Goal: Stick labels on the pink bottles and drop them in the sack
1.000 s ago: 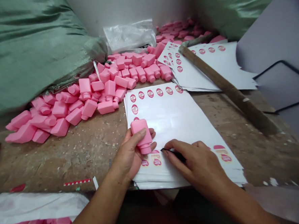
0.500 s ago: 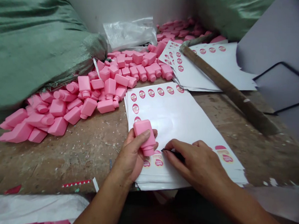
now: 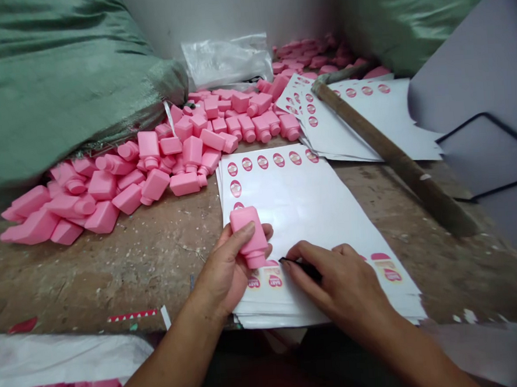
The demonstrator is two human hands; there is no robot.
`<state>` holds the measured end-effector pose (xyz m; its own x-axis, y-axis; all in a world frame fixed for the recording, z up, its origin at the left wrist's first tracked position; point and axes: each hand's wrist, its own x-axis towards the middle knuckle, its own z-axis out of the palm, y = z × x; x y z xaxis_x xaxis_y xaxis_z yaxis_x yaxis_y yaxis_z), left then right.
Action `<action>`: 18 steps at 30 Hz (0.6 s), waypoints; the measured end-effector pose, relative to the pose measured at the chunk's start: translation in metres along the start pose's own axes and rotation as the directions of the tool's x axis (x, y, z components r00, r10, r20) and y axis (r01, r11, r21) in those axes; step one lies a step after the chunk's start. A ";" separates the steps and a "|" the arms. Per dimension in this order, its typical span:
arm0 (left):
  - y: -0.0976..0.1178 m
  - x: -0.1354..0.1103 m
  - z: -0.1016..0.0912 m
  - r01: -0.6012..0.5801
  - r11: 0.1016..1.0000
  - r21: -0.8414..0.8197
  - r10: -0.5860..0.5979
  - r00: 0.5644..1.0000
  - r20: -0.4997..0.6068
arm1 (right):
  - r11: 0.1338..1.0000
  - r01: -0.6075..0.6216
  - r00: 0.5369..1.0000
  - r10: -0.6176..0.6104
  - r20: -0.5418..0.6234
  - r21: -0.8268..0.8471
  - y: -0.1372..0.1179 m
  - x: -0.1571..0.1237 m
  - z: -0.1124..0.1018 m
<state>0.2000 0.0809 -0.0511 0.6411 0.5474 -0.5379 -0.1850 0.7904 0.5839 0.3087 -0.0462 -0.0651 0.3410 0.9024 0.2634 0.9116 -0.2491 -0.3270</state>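
Note:
My left hand (image 3: 228, 265) is closed around a pink plastic bottle (image 3: 249, 232), its neck tilted down toward me, above a stack of white sticker sheets (image 3: 303, 214). Pinched in my right hand (image 3: 333, 276) is a thin black tool (image 3: 309, 270), mostly covered by my fingers; its exact kind is unclear. The tool's tip lies at the printed labels near the sheet's front edge, just right of the bottle. A "BABY" label (image 3: 275, 280) shows between the two hands. Small oval stickers (image 3: 262, 162) line the sheet's far and left edges.
Many pink bottles (image 3: 153, 185) are heaped at the left and back. A wooden-handled hammer-like tool (image 3: 391, 150) lies over more sticker sheets (image 3: 367, 117) at right. Green sacks (image 3: 59, 83) stand behind. A white bag (image 3: 62, 357) at lower left holds labelled pink bottles.
The camera view has shifted very slightly. Both hands keep almost the same position, with the bottle and black tool still held.

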 end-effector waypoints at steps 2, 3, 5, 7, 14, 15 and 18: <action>-0.001 0.000 0.000 0.000 1.000 0.006 0.000 1.000 0.006 | 0.998 -0.027 0.998 0.025 0.051 0.055 0.002 0.001 -0.001; -0.001 0.000 -0.001 -0.001 1.000 0.008 0.001 1.000 0.008 | 0.994 -0.055 0.995 0.048 0.085 0.090 0.003 0.002 -0.002; -0.002 0.000 -0.001 -0.002 1.000 0.010 0.002 1.000 0.010 | 0.982 -0.124 0.984 0.104 0.144 0.143 0.006 0.002 -0.003; -0.002 0.000 -0.002 -0.007 1.000 0.011 0.006 1.000 0.016 | 0.976 -0.165 0.977 0.142 0.159 0.141 0.008 0.002 -0.004; 0.001 0.000 0.001 -0.001 1.000 0.021 0.002 1.000 -0.007 | 0.999 0.011 1.000 -0.012 0.023 0.045 0.008 -0.001 -0.001; 0.001 0.000 0.001 0.001 1.000 0.024 -0.001 1.000 -0.010 | 0.999 0.024 1.000 -0.025 0.014 0.033 0.008 -0.001 -0.001; 0.001 0.000 0.001 0.007 0.999 0.034 -0.007 1.000 -0.004 | 0.999 0.031 0.999 -0.032 0.021 0.020 0.006 0.000 -0.001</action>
<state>0.2005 0.0810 -0.0498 0.6394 0.5430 -0.5444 -0.1550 0.7845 0.6004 0.3147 -0.0478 -0.0660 0.3071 0.9170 0.2546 0.9171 -0.2137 -0.3365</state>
